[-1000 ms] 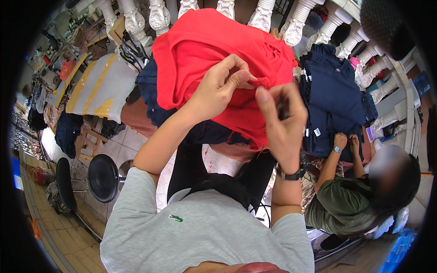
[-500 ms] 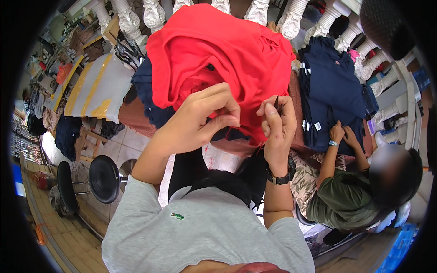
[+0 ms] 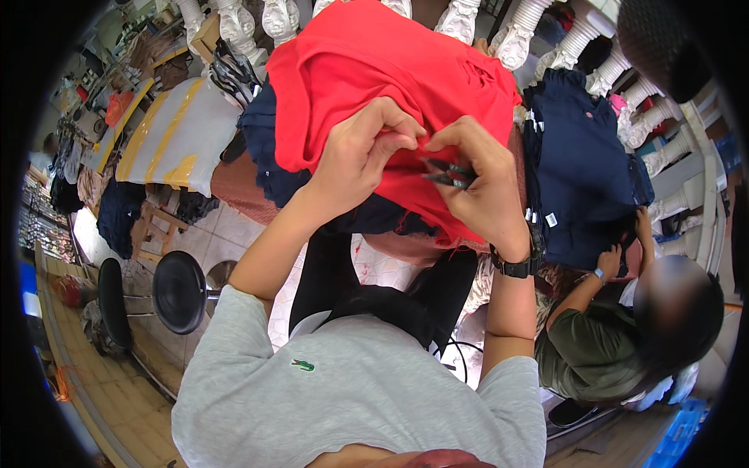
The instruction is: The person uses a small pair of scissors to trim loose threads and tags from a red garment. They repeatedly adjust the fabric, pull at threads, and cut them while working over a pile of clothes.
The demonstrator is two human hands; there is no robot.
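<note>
A large heap of red garments (image 3: pixel 390 54) lies in front of me, with loose threads along its near edge. My left hand (image 3: pixel 351 164) is closed, thumb and forefinger pinched together on the red cloth. Close beside it, my right hand (image 3: pixel 488 175) has its thumb and finger near the same spot. In its curled fingers it holds small dark thread snips (image 3: pixel 450 174), their points toward the left. Whether a single thread lies between the fingertips is too fine to see.
Dark blue garments (image 3: pixel 581 156) are stacked on the right, where a co-worker (image 3: pixel 601 335) sits with both hands at them. More dark blue cloth (image 3: pixel 269 148) lies left of the red heap. A taped pale bundle (image 3: pixel 183 129) and a black stool (image 3: pixel 179 292) are farther left. White balusters (image 3: pixel 456 19) line the back.
Both my hands have moved up and away from me onto the red cloth, closer together. The snips have tipped from upright to pointing left. The co-worker's hands have shifted right.
</note>
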